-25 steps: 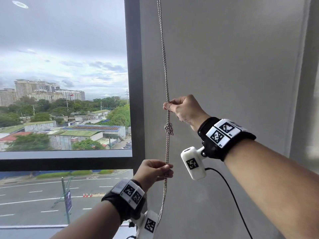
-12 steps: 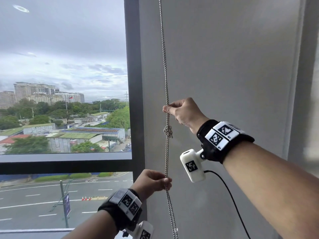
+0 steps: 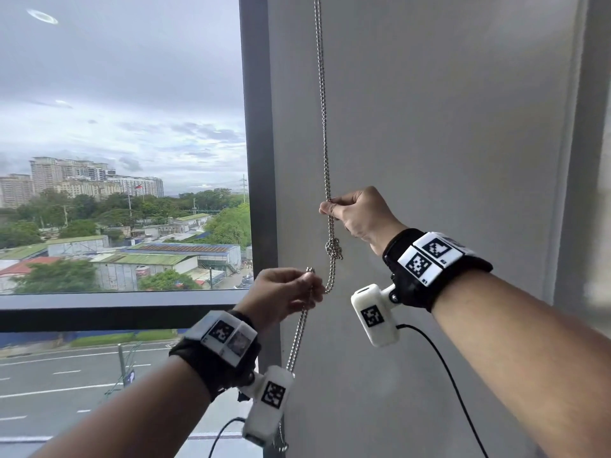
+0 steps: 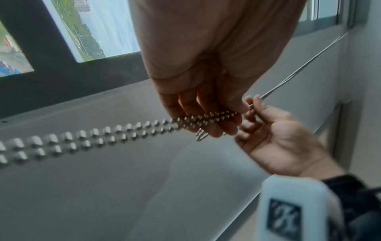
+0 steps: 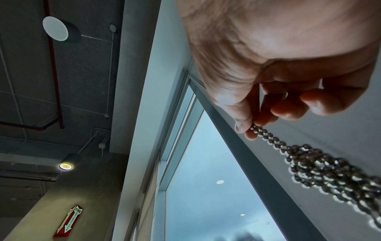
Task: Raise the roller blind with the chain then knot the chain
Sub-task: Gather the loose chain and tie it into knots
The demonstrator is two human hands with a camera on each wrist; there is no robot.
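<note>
Knot (image 3: 334, 248) looks tied already, mid-frame on the chain (image 3: 322, 104). Right hand (image 3: 358, 215) pinches the chain just above it, left hand (image 3: 281, 294) grips the slack below. Blind itself isn't visible; probably only snugging left.

Soft overcast daylight from the window (image 3: 125, 143); wrist views motion-blurred, wide-angle edges warped.

Silver beaded chain (image 3: 324, 127), grey wall (image 3: 446, 127), black-and-white checkered wrist markers (image 3: 429, 256).
</note>
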